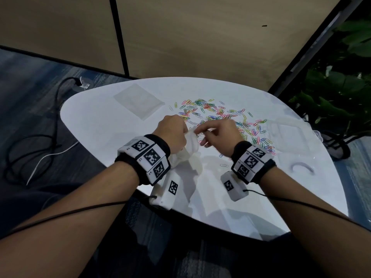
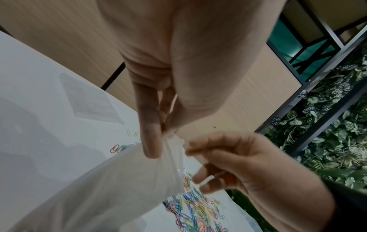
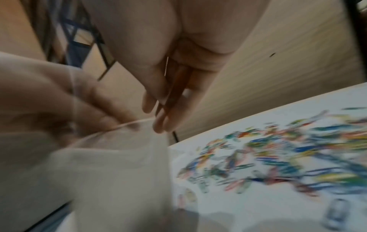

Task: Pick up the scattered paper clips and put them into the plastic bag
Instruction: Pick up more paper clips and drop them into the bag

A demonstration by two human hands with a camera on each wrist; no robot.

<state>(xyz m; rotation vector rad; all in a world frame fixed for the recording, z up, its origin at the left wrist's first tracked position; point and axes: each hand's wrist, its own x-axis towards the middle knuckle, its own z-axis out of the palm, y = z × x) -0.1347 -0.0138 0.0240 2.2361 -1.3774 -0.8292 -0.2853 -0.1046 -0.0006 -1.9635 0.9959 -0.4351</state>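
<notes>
A clear plastic bag [image 1: 190, 152] hangs just above the white table [image 1: 96, 121], between my two hands. My left hand [image 1: 185, 133] pinches one side of its mouth; in the left wrist view the thumb and fingers [image 2: 151, 141] close on the bag [image 2: 119, 180] edge. My right hand [image 1: 200, 132] reaches over from the right, thumb and forefinger at the other side of the bag's rim [image 3: 127, 125], where they seem to pinch it; this view is blurred. Many coloured paper clips [image 1: 220, 115] lie scattered beyond and right of the hands. I see none inside the bag.
A flat stack of clear bags [image 1: 138, 101] lies at the table's back left. Another clear plastic sheet [image 1: 281, 131] lies at the right edge. One lone clip [image 1: 223, 165] lies near my right wrist. Cables [image 1: 30, 149] trail on the floor at left, and plants [image 1: 331, 93] stand at right.
</notes>
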